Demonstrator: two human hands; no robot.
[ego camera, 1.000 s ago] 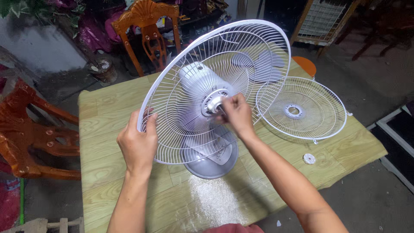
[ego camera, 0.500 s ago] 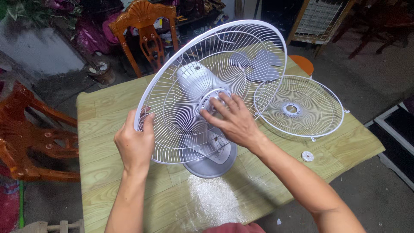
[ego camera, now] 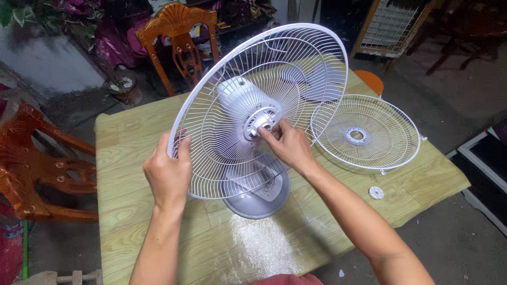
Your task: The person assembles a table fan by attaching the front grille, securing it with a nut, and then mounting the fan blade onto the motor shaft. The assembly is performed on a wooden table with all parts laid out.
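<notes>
White wire fan guard (ego camera: 296, 58) tilted, grey fan (ego camera: 237, 103) behind, left hand (ego camera: 169, 174) gripping rim

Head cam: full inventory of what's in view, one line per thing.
Fan guard on fan: 1, white wire, tilted at table centre.
Fan motor housing: 1, grey, behind the guard.
Fan base: 1, grey, on table.
Loose guard: 1, white wire, flat on table right.
Fan blades: 1 set, grey, behind the guards.
Round cap: 1, white, table right edge.
Table: 1, light wood-grain.
Chairs: 2, orange-brown, back and left.
Left hand: grips guard rim.
Right hand: fingers at guard hub.
</notes>
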